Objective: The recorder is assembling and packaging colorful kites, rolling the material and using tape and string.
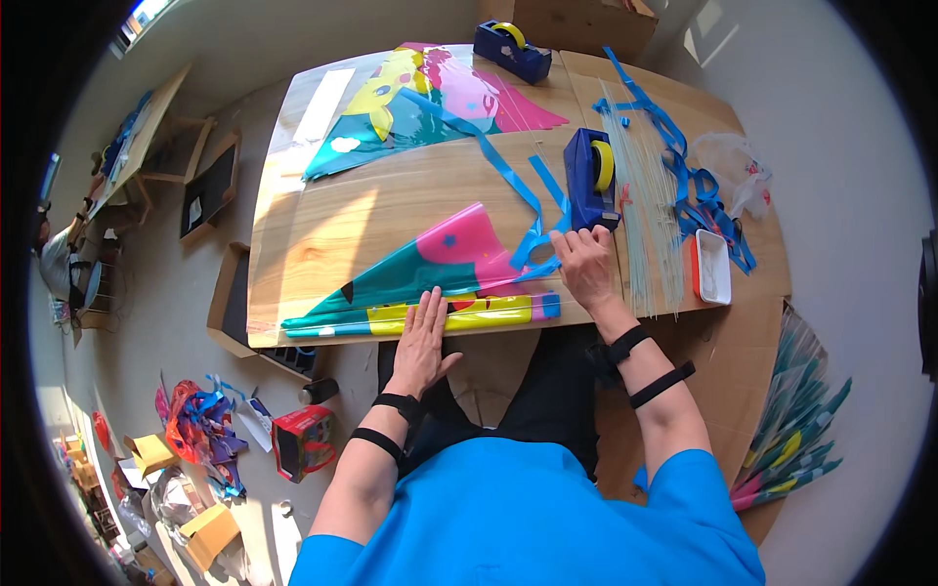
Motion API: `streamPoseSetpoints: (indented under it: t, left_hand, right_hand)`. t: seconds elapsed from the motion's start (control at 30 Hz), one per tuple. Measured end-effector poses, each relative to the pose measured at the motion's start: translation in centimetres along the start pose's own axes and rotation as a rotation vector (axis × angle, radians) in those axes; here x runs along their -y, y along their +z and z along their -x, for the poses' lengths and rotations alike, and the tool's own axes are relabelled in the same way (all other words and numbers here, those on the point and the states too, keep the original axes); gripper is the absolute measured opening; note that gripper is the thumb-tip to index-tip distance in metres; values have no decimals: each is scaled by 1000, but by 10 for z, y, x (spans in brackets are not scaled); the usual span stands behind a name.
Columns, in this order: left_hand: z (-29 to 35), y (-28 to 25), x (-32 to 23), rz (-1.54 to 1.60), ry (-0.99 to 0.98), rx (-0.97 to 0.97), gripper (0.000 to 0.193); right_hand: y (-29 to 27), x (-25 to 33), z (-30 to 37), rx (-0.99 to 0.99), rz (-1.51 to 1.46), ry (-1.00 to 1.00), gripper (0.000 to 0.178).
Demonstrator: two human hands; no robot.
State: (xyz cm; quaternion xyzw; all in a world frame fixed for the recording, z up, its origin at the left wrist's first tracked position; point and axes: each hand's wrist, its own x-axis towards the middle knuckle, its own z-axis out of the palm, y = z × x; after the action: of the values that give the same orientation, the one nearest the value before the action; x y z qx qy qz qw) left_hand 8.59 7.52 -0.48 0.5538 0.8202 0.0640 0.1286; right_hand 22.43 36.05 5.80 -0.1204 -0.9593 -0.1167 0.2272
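Along the table's near edge lies a folded kite [451, 256] of glossy pink, teal and yellow film. My left hand [420, 342] rests on it, fingers stretched out and flat. To the right, my right hand [586, 269] is closed, with its fingers curled by the front end of a blue tape dispenser [583, 181] holding a yellow-cored roll. What those fingers hold, if anything, is too small to tell. A blue ribbon [523, 190] curls from the far side of the table to beside this hand and the folded kite's right end.
Another kite [391, 117] lies spread at the back, beside a second tape dispenser [513, 51]. Thin clear rods [645, 215], tangled blue ribbons [674, 146], a plastic bag [738, 171] and a white tray [714, 269] occupy the right. Bundled kites [796, 430] stand below; boxes fill the left floor.
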Motion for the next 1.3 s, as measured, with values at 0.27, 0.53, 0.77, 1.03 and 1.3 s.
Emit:
streamPoseSetpoints:
  t: [0.27,0.53,0.77,1.03,1.3]
  left_hand:
    - [-1,-1,0,14,7,4,104]
    - [1,1,1,16,-22,14,105]
    - [-2,-4,0,0,-15,63,104]
    - [-2,-6,-1,1,-13,67,105]
    - [-2,-5,0,-7,-27,85,105]
  right_hand:
    - [-20,-102,-40,-40,204,412,22]
    - [-97,-147,-92,-80,6,-88,28]
    - [-133,-143,56,516,97,-350,32]
    - [-90,-210,62,430,569,-5,37]
    - [-67,-151,-16,423,519,370,33]
